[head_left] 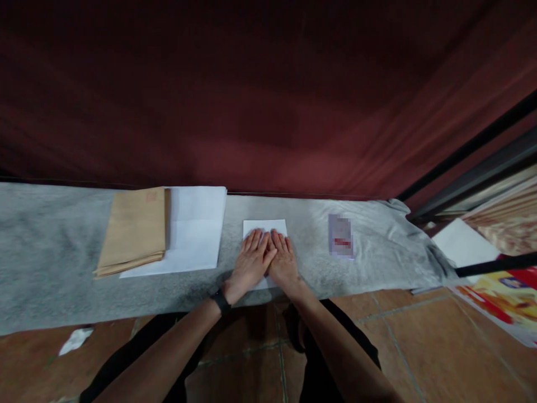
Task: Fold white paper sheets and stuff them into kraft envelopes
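Observation:
A white sheet of paper (pixel 264 224), perhaps folded, lies on the grey cloth in front of me. My left hand (pixel 250 262) rests flat on it, fingers stretched toward the far edge, with its thumb reaching over my right hand. Beside it, my right hand (pixel 283 260) also presses flat on the paper, fingers outstretched. The two hands touch and cover most of the sheet; its far strip and a bit of its near edge show. Neither hand grips anything.
Brown envelopes (pixel 136 229) overlap a stack of white paper (pixel 197 229) on the left. A small blurred packet with a red mark (pixel 341 237) lies on the grey cloth (pixel 306 224) at right. A dark red curtain (pixel 268 112) hangs behind. White scrap (pixel 76 340) and a colourful box (pixel 503 296) are lower down.

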{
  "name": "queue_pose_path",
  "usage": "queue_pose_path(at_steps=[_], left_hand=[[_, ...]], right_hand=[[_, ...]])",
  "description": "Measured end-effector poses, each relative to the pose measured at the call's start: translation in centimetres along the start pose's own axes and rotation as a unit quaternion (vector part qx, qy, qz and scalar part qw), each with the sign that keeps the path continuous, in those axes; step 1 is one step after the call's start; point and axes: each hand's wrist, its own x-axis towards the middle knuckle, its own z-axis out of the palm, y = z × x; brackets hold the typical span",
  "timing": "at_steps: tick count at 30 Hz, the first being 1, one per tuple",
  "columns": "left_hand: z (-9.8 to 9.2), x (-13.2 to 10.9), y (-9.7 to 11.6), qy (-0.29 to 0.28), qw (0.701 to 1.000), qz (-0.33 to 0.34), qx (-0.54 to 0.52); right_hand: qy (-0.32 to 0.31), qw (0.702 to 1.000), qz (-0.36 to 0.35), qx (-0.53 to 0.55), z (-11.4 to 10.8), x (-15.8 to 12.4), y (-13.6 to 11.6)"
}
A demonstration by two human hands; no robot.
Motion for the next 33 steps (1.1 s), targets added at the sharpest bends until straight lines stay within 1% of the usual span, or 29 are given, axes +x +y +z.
queue_pose_path(at_steps=[3, 6, 10, 15, 19, 21, 23, 24, 26, 29, 31, 33], left_hand=[[0.3, -1.0, 0.1, -0.018, 0.999, 0.020, 0.029], [0.3, -1.5, -0.7, -0.016, 0.999, 0.021, 0.045], [0.1, -1.9, -1.8, -0.012, 0.998, 0.015, 0.059], [-0.5, -2.5, -2.7, -0.027, 0.997, 0.003, 0.076], [-1.1, -2.9, -3.2, -0.029, 0.997, 0.003, 0.077], [-1.5, -3.0, -3.2, -0.019, 0.996, -0.007, 0.083], [-1.8, -3.2, -2.8, -0.002, 0.996, -0.007, 0.087], [-1.9, -3.4, -2.5, 0.004, 0.996, 0.005, 0.085], [-1.9, -3.8, -1.5, -0.003, 0.996, 0.053, 0.072], [-1.6, -4.6, 0.0, -0.038, 0.991, 0.115, 0.052], [-1.2, -5.2, 0.6, -0.051, 0.989, 0.129, 0.049], [-1.0, -5.7, 0.6, -0.055, 0.988, 0.136, 0.051]], right_hand=[[0.008, 1.000, 0.007, -0.001, 0.0, 0.0, 0.0], [0.029, 0.999, 0.033, 0.005, 0.3, 0.0, 0.6], [0.053, 0.998, 0.045, 0.002, 0.8, -0.2, 2.0], [0.088, 0.995, 0.050, -0.005, 1.1, -0.9, 4.0], [0.081, 0.995, 0.062, -0.018, 1.0, -1.4, 5.1], [0.076, 0.994, 0.075, -0.026, 0.7, -1.6, 5.3], [0.083, 0.993, 0.081, -0.023, 0.3, -1.7, 5.1], [0.089, 0.993, 0.074, -0.014, 0.2, -1.7, 4.9], [0.090, 0.995, 0.034, 0.017, 0.0, -1.7, 4.2], [0.056, 0.995, -0.047, 0.064, 0.0, -1.9, 2.9], [0.026, 0.994, -0.082, 0.070, 0.1, -2.2, 2.3], [0.010, 0.994, -0.095, 0.054, 0.3, -2.5, 2.3]])
